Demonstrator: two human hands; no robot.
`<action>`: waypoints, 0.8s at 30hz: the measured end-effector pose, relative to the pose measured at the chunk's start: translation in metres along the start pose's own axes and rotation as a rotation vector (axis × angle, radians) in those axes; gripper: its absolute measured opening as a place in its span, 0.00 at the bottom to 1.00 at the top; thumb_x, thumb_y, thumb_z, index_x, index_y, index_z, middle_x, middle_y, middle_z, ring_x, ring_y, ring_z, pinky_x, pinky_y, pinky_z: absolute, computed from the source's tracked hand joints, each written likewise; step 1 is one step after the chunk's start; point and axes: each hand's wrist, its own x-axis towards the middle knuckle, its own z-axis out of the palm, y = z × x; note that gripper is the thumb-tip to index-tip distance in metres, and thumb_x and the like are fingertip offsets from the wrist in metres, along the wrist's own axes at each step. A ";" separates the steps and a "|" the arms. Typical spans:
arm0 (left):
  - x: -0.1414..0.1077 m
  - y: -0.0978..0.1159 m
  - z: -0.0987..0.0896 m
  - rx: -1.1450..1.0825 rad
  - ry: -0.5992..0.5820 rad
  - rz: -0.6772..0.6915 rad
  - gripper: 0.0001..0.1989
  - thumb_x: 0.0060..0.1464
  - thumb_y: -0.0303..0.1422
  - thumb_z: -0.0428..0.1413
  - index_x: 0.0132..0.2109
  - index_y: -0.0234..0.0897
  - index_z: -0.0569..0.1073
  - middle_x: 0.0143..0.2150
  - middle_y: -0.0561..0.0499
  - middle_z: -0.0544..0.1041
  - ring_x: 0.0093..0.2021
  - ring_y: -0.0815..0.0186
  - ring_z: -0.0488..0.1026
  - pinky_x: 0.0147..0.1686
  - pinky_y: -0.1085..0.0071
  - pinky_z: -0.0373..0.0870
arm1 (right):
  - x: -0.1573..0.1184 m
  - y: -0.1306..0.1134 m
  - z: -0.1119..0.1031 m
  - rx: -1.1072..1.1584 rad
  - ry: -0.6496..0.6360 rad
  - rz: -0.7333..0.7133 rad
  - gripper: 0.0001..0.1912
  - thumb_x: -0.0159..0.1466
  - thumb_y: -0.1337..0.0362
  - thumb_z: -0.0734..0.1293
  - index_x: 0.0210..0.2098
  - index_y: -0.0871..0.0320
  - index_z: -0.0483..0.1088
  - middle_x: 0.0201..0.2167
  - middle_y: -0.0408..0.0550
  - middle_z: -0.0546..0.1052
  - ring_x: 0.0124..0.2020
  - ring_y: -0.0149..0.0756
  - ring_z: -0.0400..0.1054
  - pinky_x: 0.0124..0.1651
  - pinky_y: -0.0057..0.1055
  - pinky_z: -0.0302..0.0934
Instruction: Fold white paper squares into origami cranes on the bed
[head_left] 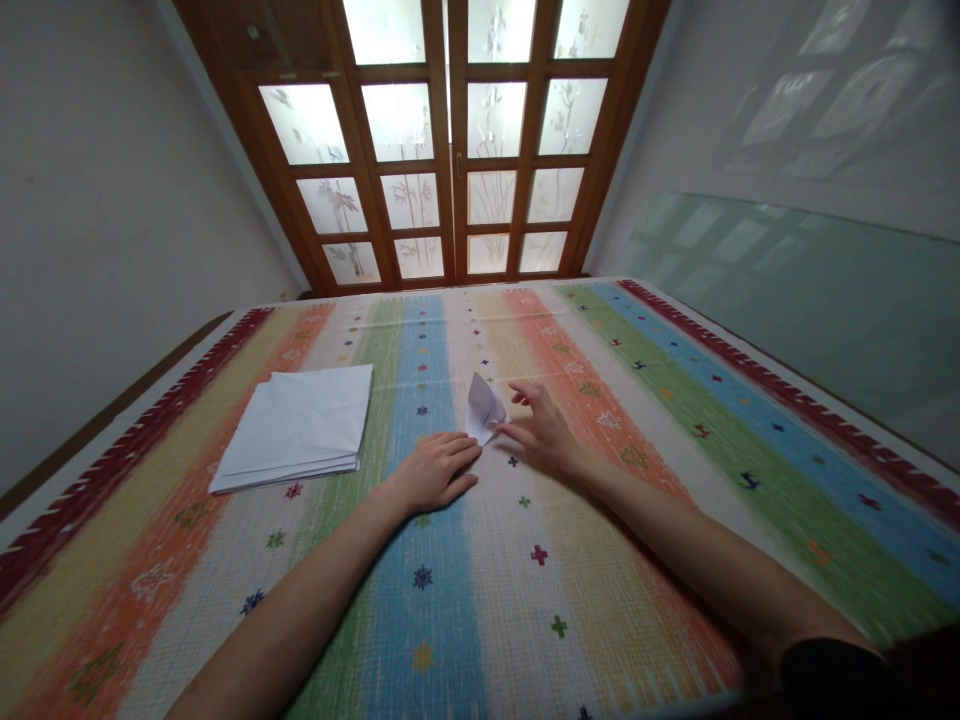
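daylight comes from the door panes [496, 120] at the top centre of the frame, the upper ones burnt out to near white, while the woodwork [458, 150] around them falls dark. the left wall [90, 150] sits in dull grey shade. at the upper right, pale window-shaped reflections show on the right wall [697, 100] and the glass panel [787, 310]. a soft shadow lies along the right forearm [675, 525], and the lower right corner is almost black. wide-angle distortion stretches the counter [330, 620] toward the bottom corners. the folded paper's [484, 405] creases are too small to read clearly.
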 end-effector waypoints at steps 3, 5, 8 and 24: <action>0.001 0.001 -0.002 -0.004 -0.008 -0.006 0.19 0.61 0.38 0.50 0.55 0.33 0.70 0.54 0.41 0.74 0.56 0.55 0.69 0.56 0.57 0.64 | 0.006 0.007 -0.003 0.145 -0.187 0.108 0.32 0.57 0.61 0.73 0.57 0.53 0.58 0.48 0.53 0.70 0.38 0.39 0.68 0.42 0.39 0.67; 0.001 0.002 -0.003 -0.007 -0.009 -0.006 0.19 0.61 0.38 0.50 0.54 0.33 0.70 0.54 0.41 0.74 0.56 0.54 0.69 0.56 0.57 0.64 | 0.011 0.010 -0.003 0.180 -0.264 0.142 0.31 0.55 0.62 0.73 0.56 0.53 0.61 0.48 0.52 0.71 0.37 0.37 0.68 0.42 0.38 0.67; 0.001 0.002 -0.003 -0.017 -0.009 -0.002 0.18 0.61 0.38 0.50 0.54 0.33 0.71 0.54 0.41 0.74 0.56 0.54 0.69 0.56 0.56 0.64 | 0.018 0.009 0.000 0.187 -0.320 0.177 0.26 0.55 0.66 0.72 0.52 0.55 0.65 0.47 0.51 0.72 0.35 0.34 0.68 0.41 0.35 0.66; 0.001 0.000 -0.001 -0.007 -0.046 0.003 0.20 0.59 0.39 0.51 0.55 0.33 0.70 0.58 0.40 0.72 0.60 0.53 0.67 0.59 0.54 0.61 | 0.037 0.029 -0.002 0.256 -0.381 0.290 0.28 0.50 0.65 0.76 0.49 0.55 0.69 0.44 0.49 0.72 0.28 0.28 0.65 0.31 0.29 0.65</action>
